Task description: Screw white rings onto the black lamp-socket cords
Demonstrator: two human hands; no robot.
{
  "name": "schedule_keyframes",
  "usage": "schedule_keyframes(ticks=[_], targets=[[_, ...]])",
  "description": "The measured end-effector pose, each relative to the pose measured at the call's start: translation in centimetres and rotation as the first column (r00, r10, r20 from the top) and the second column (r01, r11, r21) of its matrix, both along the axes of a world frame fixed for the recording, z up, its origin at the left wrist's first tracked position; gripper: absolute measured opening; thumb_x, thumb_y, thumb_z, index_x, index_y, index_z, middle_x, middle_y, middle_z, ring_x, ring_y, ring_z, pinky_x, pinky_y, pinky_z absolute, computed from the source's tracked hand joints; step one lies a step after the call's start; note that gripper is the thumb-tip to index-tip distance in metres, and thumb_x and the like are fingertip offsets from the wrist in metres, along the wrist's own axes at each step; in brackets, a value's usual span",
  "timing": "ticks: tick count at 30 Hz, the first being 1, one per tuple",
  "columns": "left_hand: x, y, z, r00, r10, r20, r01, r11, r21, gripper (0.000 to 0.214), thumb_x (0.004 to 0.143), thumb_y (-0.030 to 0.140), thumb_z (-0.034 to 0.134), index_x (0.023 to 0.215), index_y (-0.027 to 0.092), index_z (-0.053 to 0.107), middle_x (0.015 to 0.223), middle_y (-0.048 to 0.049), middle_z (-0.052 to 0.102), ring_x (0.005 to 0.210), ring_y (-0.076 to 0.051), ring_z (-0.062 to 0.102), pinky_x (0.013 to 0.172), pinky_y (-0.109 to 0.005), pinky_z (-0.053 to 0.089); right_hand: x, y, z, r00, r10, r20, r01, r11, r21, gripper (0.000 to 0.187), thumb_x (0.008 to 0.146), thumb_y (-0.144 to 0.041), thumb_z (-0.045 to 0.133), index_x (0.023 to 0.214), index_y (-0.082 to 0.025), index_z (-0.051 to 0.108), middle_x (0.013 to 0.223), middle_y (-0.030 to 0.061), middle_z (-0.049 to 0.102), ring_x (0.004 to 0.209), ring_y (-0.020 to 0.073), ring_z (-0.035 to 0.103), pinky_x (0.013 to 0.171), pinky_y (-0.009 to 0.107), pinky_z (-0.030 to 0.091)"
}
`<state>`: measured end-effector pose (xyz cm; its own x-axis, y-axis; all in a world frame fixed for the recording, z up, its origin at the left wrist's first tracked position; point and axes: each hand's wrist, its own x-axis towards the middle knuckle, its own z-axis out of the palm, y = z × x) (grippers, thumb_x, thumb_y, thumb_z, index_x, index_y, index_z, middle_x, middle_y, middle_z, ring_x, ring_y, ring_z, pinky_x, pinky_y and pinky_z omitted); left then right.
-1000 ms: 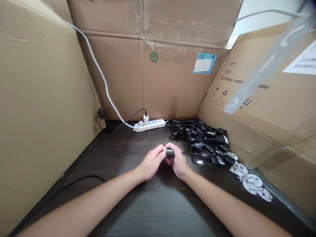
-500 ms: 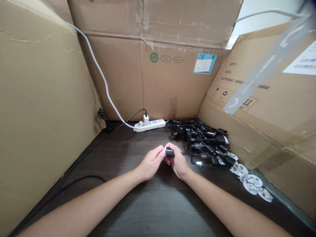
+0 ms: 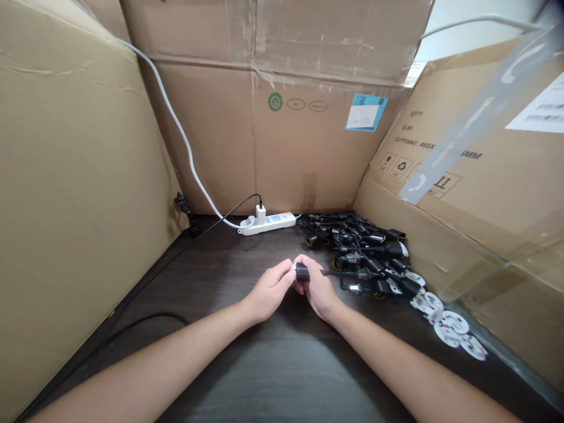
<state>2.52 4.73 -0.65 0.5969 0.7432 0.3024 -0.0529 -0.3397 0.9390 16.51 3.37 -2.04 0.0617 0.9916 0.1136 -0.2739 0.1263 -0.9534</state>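
Over the middle of the dark wooden table (image 3: 282,364), both hands meet on one small black cylindrical part (image 3: 302,272) with a white piece at its left end. My left hand (image 3: 269,289) pinches the white end with its fingertips. My right hand (image 3: 318,289) is wrapped round the black body. A thin black lead runs from the part to the right toward a pile of similar black parts with cables (image 3: 361,252).
Cardboard boxes wall the table on the left (image 3: 74,194), back (image 3: 282,117) and right (image 3: 484,194). A white power strip (image 3: 267,223) with a charger plugged in lies at the back. Several round white discs (image 3: 445,320) lie right of the pile. A black cable (image 3: 145,320) runs along the left.
The black part has turned slightly in my fingers, and its lead and the near parts of the pile have shifted a little. The arms have stayed in place.
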Motion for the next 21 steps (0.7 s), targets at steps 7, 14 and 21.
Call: schedule_keyframes(ticks=[7,14,21], targets=[[-0.11,-0.13,-0.61,0.994,0.089,-0.066,-0.080,0.989,0.124,0.013,0.100,0.029,0.045,0.098,0.020,0.053,0.085,-0.0013,0.068,0.080,-0.017,0.064,0.080,-0.029,0.045,-0.07,0.14,0.16,0.996,0.010,-0.094,-0.011,1.000,-0.016,0.040,0.088,-0.055,0.056,0.068,-0.021,0.055,0.053,-0.0053,0.045,0.042,0.0095,0.038,0.038,0.021,0.031],[0.12,0.04,-0.95,0.997,0.070,0.016,-0.071,0.994,0.079,0.020,0.102,0.035,0.043,0.102,0.018,0.054,0.084,-0.0031,0.068,0.078,-0.017,0.065,0.078,-0.030,0.049,0.02,0.27,-0.16,0.995,0.006,-0.095,-0.008,1.000,-0.022,0.042,0.087,-0.059,0.056,0.071,-0.021,0.056,0.051,-0.0055,0.046,0.041,0.0094,0.038,0.038,0.021,0.031],[0.37,0.17,-1.02,0.996,0.076,0.043,-0.077,0.996,0.036,0.018,0.100,0.034,0.048,0.092,0.019,0.052,0.081,-0.0036,0.070,0.075,-0.017,0.067,0.075,-0.029,0.051,-0.05,0.14,0.22,0.993,-0.031,-0.118,0.025,0.998,-0.053,0.041,0.084,-0.059,0.061,0.070,-0.021,0.055,0.051,-0.0057,0.046,0.041,0.0092,0.038,0.038,0.020,0.030]])
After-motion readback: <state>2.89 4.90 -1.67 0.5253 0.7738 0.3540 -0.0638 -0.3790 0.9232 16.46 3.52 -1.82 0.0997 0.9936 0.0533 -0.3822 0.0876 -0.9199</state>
